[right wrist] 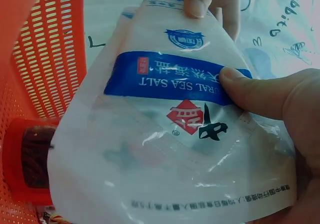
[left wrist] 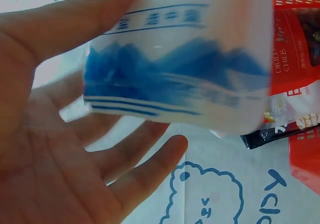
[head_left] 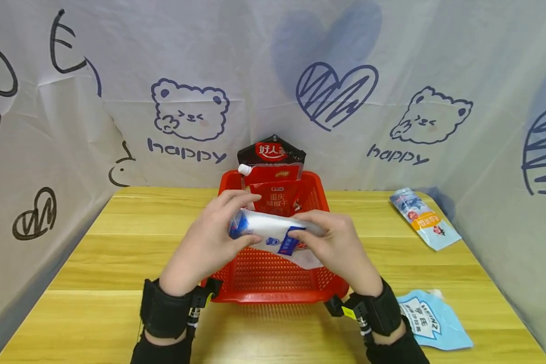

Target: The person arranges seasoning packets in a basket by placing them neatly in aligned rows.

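Note:
A white and blue bag of natural sea salt is held up over the red plastic basket. My left hand holds its blue-patterned end, thumb in front and fingers behind, fairly spread in the left wrist view. At the other end my right hand grips the bag, its thumb pressing beside the blue label band. The bag's plastic is creased and tilts down to the right. Fingers behind the bag are partly hidden.
In the basket's far end stand a red dried-chili bag, a red spouted pouch with white cap and a black-topped packet. A blue, orange and white packet and a light-blue pouch lie on the table's right.

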### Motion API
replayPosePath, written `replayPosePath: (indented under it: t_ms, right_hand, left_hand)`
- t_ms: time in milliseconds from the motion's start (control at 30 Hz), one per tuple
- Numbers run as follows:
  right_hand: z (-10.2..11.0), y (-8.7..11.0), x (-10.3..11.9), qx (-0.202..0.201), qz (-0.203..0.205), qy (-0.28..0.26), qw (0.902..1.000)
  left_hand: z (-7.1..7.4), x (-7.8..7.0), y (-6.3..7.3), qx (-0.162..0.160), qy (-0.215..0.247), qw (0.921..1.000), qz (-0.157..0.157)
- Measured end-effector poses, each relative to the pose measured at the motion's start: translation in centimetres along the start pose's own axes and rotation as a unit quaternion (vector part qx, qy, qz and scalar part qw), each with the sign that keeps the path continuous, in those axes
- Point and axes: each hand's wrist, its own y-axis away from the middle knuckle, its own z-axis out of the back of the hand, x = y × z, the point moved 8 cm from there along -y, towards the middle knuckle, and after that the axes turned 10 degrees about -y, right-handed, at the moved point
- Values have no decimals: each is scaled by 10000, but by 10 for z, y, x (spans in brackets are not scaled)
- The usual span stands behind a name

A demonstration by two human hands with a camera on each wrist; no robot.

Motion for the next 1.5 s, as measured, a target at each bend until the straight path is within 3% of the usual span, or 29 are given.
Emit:
replayPosePath:
  t_ms: [233, 400, 633, 933, 1167, 1500]
  right_hand:
    - [-5, -1, 4, 162, 226, 63, 9996]
    - [-6, -1, 1, 91, 150, -90, 9998]
    - [5, 0, -6, -564, -240, -440, 9972]
    - [16, 1, -18, -1225, -1086, -706, 9840]
    - [10, 1, -25, -1050, -1539, -888, 9785]
    - [10, 0, -24, -959, -1214, -925, 9836]
  left_hand:
    - [-9, -4, 1, 263, -402, 9987, -147]
    - [-8, -4, 1, 138, -444, 9986, -248]
    - [-6, -3, 1, -52, -554, 9977, -379]
    - [-2, 1, 0, -186, -308, 9991, -222]
    - [1, 5, 0, -261, -214, 9994, -37]
    - [2, 9, 0, -185, 9, 9998, 29]
